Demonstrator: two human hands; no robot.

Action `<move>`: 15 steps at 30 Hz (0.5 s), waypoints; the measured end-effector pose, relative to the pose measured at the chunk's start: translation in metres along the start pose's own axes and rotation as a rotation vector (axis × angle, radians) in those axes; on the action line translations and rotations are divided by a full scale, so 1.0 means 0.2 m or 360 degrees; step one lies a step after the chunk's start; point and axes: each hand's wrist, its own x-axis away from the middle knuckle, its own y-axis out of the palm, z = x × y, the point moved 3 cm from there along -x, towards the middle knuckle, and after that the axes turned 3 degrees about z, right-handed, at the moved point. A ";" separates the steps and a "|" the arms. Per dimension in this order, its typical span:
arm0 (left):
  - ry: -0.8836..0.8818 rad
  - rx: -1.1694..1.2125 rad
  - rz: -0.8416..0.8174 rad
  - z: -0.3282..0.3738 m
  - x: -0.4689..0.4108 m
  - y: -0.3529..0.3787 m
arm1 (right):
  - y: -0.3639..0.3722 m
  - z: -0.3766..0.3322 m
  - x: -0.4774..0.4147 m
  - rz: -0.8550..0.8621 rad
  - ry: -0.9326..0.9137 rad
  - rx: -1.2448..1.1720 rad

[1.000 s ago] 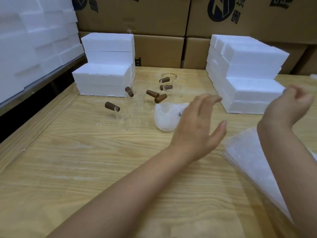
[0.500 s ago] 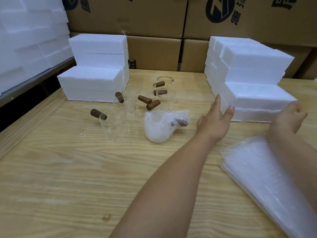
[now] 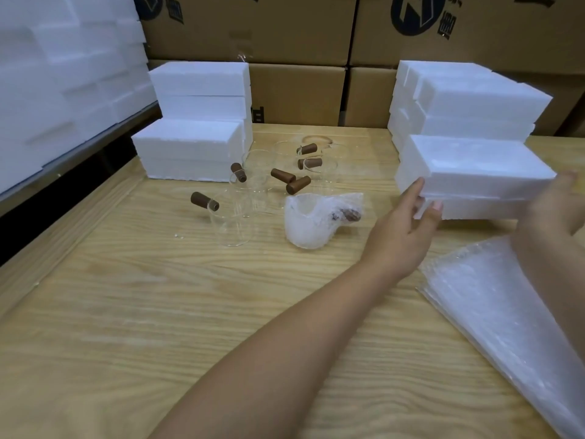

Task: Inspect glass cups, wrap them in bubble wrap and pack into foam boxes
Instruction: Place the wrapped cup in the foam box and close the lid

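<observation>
Several clear glass cups (image 3: 232, 223) with brown handles stand grouped at the middle of the wooden table (image 3: 142, 312). One cup wrapped in bubble wrap (image 3: 311, 220) sits just in front of them. At the right, a white foam box (image 3: 474, 166) forms the front of a stepped foam stack. My left hand (image 3: 402, 236) touches the box's left end with straight fingers. My right hand (image 3: 554, 207) lies against its right end, blurred. A pile of bubble wrap sheets (image 3: 506, 312) lies at the near right.
A second stack of foam boxes (image 3: 196, 137) stands at the back left of the table. More foam blocks (image 3: 63, 74) fill a shelf on the left. Cardboard cartons (image 3: 294, 90) line the back wall.
Both hands moved forward and right from mid-air above the table. They now meet the two ends of the front foam box.
</observation>
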 end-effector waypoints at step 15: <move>0.0752 0.0181 0.1631 0.42 0.42 -1.23 | 0.09 -0.37 1.41 -0.0917 -0.0757 -0.0506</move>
